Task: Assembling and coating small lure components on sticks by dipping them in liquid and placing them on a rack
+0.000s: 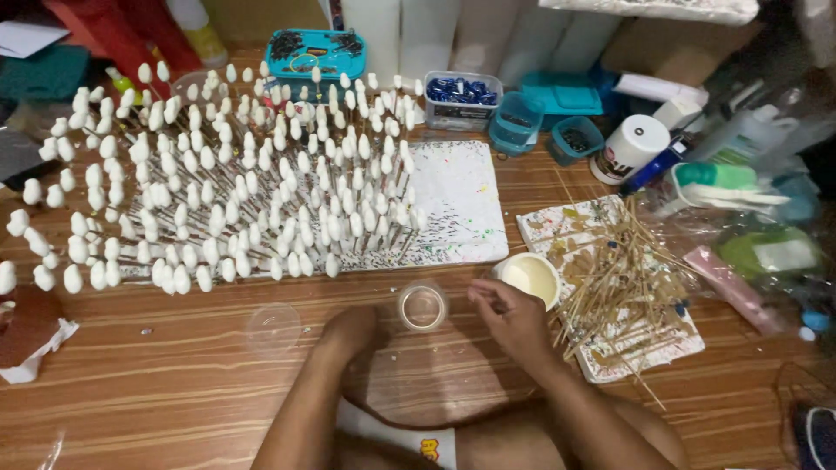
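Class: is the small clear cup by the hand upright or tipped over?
Upright: the clear cup shows its round open rim facing up on the wooden floor.

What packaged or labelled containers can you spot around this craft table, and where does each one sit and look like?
White cylindrical tub with a dark printed label, right of the foam board, lying tilted.
Clear rectangular box holding blue pieces, with a label on its front, behind the board.
Teal flat case with dark small parts, at the back centre.
Green and white tube at the far right.
No screens or signs.
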